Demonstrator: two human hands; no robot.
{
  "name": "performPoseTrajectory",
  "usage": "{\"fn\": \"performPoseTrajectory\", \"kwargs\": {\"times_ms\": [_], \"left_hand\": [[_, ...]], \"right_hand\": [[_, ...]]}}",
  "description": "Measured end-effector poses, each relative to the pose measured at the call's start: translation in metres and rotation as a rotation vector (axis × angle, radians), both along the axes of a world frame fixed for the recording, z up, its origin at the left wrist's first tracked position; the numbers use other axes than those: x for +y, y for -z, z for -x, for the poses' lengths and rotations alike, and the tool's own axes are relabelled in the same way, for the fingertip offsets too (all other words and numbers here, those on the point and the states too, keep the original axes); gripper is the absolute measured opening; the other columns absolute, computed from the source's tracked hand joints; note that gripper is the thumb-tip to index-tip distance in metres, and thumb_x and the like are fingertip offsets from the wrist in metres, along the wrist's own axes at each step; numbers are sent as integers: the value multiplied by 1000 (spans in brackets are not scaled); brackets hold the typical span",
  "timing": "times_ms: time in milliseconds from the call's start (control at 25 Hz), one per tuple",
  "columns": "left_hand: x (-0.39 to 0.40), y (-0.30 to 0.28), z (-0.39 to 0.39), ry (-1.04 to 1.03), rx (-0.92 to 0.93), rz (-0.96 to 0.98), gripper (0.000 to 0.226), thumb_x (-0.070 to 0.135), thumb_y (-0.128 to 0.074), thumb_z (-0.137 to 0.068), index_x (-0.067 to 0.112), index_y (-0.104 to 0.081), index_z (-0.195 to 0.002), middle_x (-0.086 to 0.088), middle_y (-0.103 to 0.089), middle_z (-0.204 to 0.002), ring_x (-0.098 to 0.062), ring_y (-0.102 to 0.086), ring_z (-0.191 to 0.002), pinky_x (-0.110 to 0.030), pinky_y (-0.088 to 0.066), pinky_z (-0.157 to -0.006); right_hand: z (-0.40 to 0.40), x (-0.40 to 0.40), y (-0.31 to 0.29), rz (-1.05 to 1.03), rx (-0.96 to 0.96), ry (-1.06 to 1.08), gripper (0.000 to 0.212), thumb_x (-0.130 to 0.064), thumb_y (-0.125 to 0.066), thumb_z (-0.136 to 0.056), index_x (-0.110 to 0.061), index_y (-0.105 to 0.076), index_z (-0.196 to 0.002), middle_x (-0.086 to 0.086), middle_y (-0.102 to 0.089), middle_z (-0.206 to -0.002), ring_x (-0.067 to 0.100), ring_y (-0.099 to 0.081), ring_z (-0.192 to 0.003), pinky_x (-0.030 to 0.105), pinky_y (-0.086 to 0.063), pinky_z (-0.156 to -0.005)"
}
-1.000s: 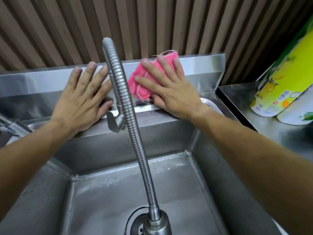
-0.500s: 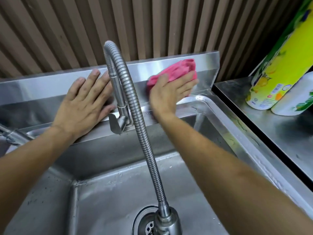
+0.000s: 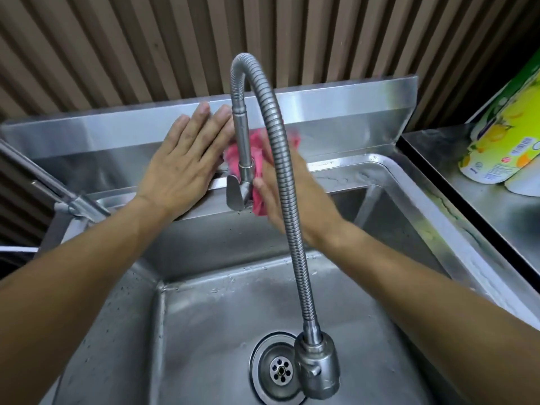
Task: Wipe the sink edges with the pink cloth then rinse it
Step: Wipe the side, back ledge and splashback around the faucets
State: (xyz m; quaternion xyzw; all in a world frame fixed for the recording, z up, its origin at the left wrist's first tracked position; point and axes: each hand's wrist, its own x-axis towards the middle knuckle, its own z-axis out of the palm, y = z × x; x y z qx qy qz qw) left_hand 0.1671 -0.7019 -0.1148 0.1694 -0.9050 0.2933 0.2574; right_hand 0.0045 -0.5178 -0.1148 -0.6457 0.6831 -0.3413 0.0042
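Observation:
A steel sink [image 3: 388, 182] fills the view, with a raised back panel [image 3: 336, 112]. My right hand [image 3: 295, 197] presses the pink cloth [image 3: 258, 154] against the sink's back edge, just behind the tap's base. The cloth is partly hidden by the flexible steel tap [image 3: 280, 159] and by my fingers. My left hand [image 3: 184, 171] lies flat, fingers apart, on the back edge and panel to the left of the cloth, touching its left side.
The tap's hose arcs over the basin, its head [image 3: 317, 366] hanging above the drain [image 3: 280, 368]. A second tap [image 3: 67, 197] juts in at the left. On the steel counter [image 3: 479, 206] to the right lie green-yellow packaged rolls [image 3: 502, 135].
My right hand has slid the cloth left along the back panel, from near the right corner to behind the tap. My left hand has stayed flat in place. The camera has tilted down.

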Motion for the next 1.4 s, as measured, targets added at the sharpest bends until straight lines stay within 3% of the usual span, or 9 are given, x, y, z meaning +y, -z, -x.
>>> {"fn": "performPoseTrajectory", "kwargs": {"times_ms": [80, 240, 320, 560, 640, 800, 960, 1160, 1400], "left_hand": [[4, 0, -5, 23, -26, -60, 71, 15, -38, -108, 13, 6, -164, -5, 10, -172, -29, 7, -159, -48, 0, -130], [12, -2, -15, 32, -93, -123, 64, 26, -22, -107, 18, 8, -164, -10, 4, -173, -32, 4, -159, -53, -3, -129], [13, -3, -19, 55, -160, -135, 62, 23, -15, -105, 19, 4, -163, -9, 6, -172, -29, 7, -160, -48, 3, -130], [12, -4, -21, 114, -347, -83, 56, 20, -20, -105, 13, -13, -160, -4, -2, -167, -21, 15, -156, -36, 14, -128], [9, -2, -22, 48, -397, -49, 57, 22, -25, -106, 18, -7, -160, -2, 8, -167, -23, 17, -155, -41, 12, -128], [8, -9, -23, 118, -357, -21, 54, 29, -12, -105, 15, -17, -157, -7, -10, -167, -26, 9, -157, -51, -1, -129], [-5, -18, -15, 82, -478, 187, 58, 28, -14, -107, 14, 3, -161, -10, 20, -167, -32, 16, -156, -52, -5, -129], [-26, -80, 40, 370, -443, 167, 63, 38, -28, -104, 16, -23, -163, -10, -18, -170, -35, -18, -157, -49, -3, -129], [-40, -107, 120, 562, -612, 225, 64, 46, -21, -109, 20, -7, -166, -1, -7, -174, -28, -5, -160, -50, -14, -129]], "right_hand": [[-5, -3, 11, -31, 175, -35, 61, -46, -20, -110, -11, -53, -148, 15, -47, -158, 38, -33, -152, 58, -28, -124], [32, 11, 18, -215, 348, 76, 54, -38, -24, -112, -14, -35, -159, 10, -41, -162, 38, -32, -152, 55, -26, -126], [51, 21, 20, -207, 433, 242, 55, -38, -22, -109, -11, -40, -153, 14, -46, -154, 41, -37, -145, 57, -24, -124], [-6, 2, 14, -156, 301, 36, 61, -37, -27, -104, -5, -45, -153, 18, -48, -156, 38, -37, -150, 58, -20, -127], [8, 6, 12, -235, 313, 61, 57, -36, -24, -110, -13, -33, -161, 11, -35, -166, 33, -22, -158, 52, -10, -131], [41, 24, 16, -229, 280, 304, 63, -41, -13, -107, -17, -32, -162, 9, -34, -167, 34, -18, -159, 45, -6, -130], [24, 14, 16, -295, 214, 408, 61, -42, -19, -108, -18, -28, -163, 10, -25, -170, 37, -11, -159, 53, -1, -130], [40, 16, 18, -294, 355, 160, 54, -45, -22, -111, -29, -31, -162, 2, -30, -170, 31, -17, -159, 53, -6, -131], [26, 14, 13, -256, 44, 668, 62, -41, -19, -106, -15, -39, -159, 11, -29, -169, 37, -15, -159, 53, -2, -130]]}}
